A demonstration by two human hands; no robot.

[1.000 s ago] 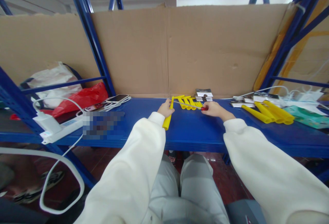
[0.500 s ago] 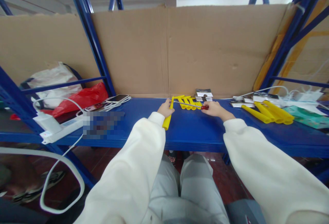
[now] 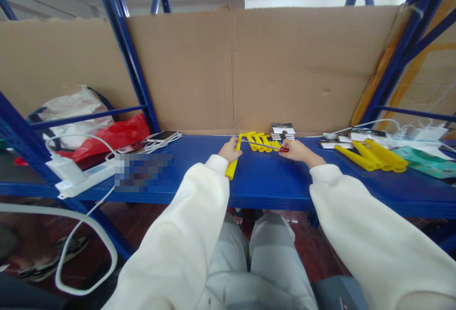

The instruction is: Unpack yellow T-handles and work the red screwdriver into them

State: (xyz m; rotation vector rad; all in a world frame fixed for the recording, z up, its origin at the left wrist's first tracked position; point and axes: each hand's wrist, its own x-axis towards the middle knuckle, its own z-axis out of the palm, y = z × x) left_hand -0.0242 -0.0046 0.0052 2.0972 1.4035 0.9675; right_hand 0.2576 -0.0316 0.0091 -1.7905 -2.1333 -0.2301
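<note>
My left hand is closed around a yellow tapered tube, whose wide end points toward me. My right hand grips the dark red handle of a screwdriver. Its thin metal shaft runs left, with the tip at the upper part of the tube; whether it sits in a screw I cannot make out. Behind the shaft lie several more yellow tubes in a row. A small stack of black-and-white cards stands just past them.
To the right, several yellow tubes lie beside more printed cards and a green packet. On the left are a white power strip, a phone with cables and a red bag. Cardboard walls the back of the blue table.
Both hands stay in the same places. The screwdriver's handle looks slightly turned within my right hand; the tube has not visibly moved.
</note>
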